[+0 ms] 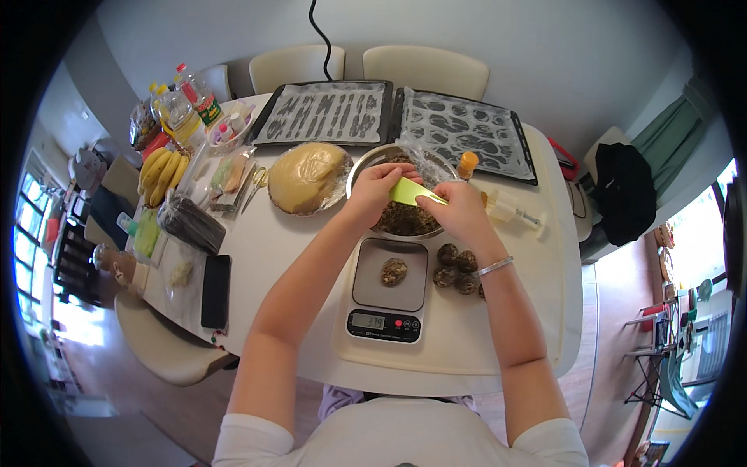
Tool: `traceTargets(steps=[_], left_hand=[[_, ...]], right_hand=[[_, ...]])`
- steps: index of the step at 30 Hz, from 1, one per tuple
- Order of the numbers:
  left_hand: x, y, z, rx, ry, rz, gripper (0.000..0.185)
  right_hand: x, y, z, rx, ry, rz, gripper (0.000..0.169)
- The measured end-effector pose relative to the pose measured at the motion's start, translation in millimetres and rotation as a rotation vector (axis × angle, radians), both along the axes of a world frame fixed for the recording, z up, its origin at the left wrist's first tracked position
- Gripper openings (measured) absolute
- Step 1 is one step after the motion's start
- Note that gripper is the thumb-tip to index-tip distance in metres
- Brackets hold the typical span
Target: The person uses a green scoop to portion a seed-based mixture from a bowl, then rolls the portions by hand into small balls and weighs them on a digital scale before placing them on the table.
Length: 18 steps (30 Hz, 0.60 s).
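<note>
My right hand (pixel 464 210) grips a lime-green plastic scraper (pixel 408 192) above a steel mixing bowl (pixel 351 181). My left hand (pixel 373 191) is cupped at the scraper's far end; whether anything lies in its palm is hidden. Dark, crumbly filling (pixel 408 220) shows in the bowl, with crumpled clear plastic film (pixel 423 156) over its back rim. Just in front, a digital kitchen scale (pixel 365 298) carries one lump of filling (pixel 394 272), its display lit. Several dark filling balls (pixel 458 268) sit to the scale's right, partly behind my right wrist.
A film-covered bowl of yellow dough (pixel 309 175) stands left of the steel bowl. Two lined baking trays (pixel 327 117) (pixel 461 125) lie at the back. Scissors (pixel 255 185), bananas (pixel 162 172), a black phone (pixel 216 292) and oil bottles (pixel 181 117) occupy the left; a cream plunger-type press (pixel 513 210) is right.
</note>
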<state>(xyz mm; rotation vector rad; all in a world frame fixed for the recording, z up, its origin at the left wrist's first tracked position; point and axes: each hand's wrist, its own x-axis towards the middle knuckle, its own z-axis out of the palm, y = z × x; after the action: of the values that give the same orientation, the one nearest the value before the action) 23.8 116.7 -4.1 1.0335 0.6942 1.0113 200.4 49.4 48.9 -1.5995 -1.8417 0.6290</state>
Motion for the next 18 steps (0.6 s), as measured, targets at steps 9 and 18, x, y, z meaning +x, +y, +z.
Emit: traceTargets(steps=[9,18], left_hand=[[-18,6,-4,-0.539,-0.556,0.187,0.031],[-9,-16,29,-0.389,-0.386,0.209,0.057]], right_hand=[[43,-1,-11,-0.036,0.025,-0.071,0.038],[31,-4,-20,-0.052,0.017,-0.06,0.034]])
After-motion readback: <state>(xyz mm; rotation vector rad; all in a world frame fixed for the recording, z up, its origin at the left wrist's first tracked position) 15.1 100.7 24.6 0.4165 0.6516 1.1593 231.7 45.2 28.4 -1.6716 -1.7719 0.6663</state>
